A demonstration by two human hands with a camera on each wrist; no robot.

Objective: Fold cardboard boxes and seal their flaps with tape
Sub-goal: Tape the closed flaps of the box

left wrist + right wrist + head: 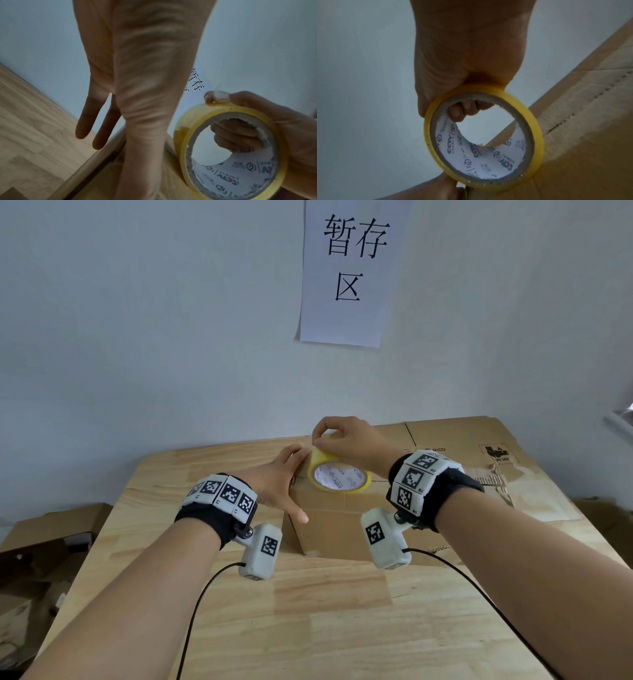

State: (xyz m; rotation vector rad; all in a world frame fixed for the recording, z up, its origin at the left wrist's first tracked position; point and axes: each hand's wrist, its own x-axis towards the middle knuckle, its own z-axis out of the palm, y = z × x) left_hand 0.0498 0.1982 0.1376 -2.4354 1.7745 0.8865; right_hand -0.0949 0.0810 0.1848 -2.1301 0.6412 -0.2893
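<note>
while the tape is started, both hands work the box [342, 518].
left grip [279, 481] lies spread beside the roll, steadying; right grip [346, 440] pinches tape roll [339, 477].

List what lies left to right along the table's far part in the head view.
left hand → tape roll → right hand → flattened cardboard sheet

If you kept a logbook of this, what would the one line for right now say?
step: taping box | right hand: holds tape roll, fingers through core | left hand: flat on cardboard box | seal: not yet visible
</note>
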